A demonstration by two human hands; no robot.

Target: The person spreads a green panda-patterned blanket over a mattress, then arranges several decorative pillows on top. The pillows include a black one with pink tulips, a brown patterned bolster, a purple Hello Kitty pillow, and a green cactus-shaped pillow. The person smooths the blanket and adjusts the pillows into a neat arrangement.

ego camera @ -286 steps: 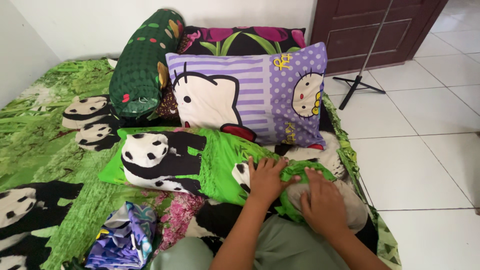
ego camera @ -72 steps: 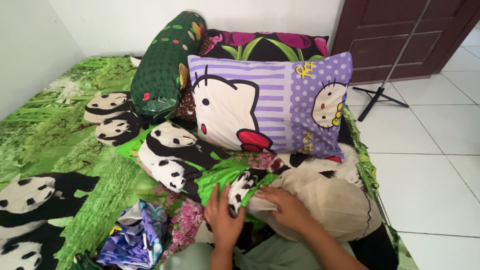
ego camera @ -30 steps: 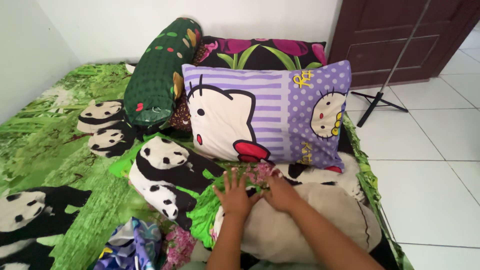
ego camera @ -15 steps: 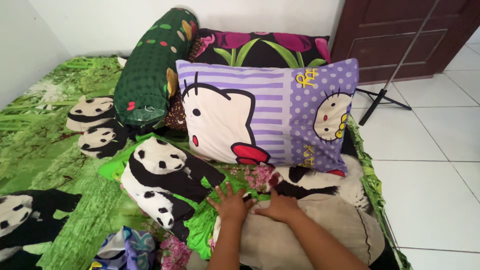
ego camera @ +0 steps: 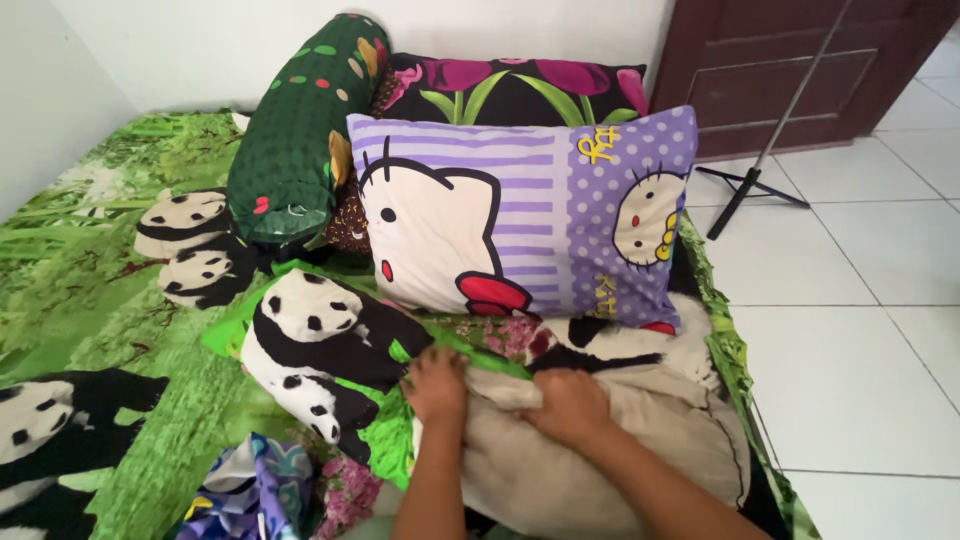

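**Both hands at the mouth of a panda pillowcase**

Seen from the head camera, looking down a bed (ego camera: pixel 90 290) spread with a green panda sheet. Left hand (ego camera: pixel 436 384) curled over the gathered edge of the green panda pillowcase (ego camera: pixel 320 350), its grip closed on that bunched cloth right where it meets the bare beige pillow (ego camera: pixel 620 450). Right hand (ego camera: pixel 572 405) just beside it, pressed down on the beige pillow, fingers bent into the fabric; hard to tell whether pinching or merely pressing. Pillowcase crumpled to the left of the hands, only its edge reaching the pillow's near end, most of the beige pillow uncovered and lying toward the bed's right side.

Behind the hands, touching the pillowcase, a purple striped pillow (ego camera: pixel 520 215) with a cartoon cat, leaning upright against a dark floral pillow (ego camera: pixel 500 88). Beside these on the left, a dark green spotted bolster (ego camera: pixel 295 130), tilted. Near the lower left corner, a crumpled purple cloth (ego camera: pixel 255 495). Off the bed to the right, white floor tiles (ego camera: pixel 860 300), a tripod stand (ego camera: pixel 745 180) and a dark brown door (ego camera: pixel 790 70).
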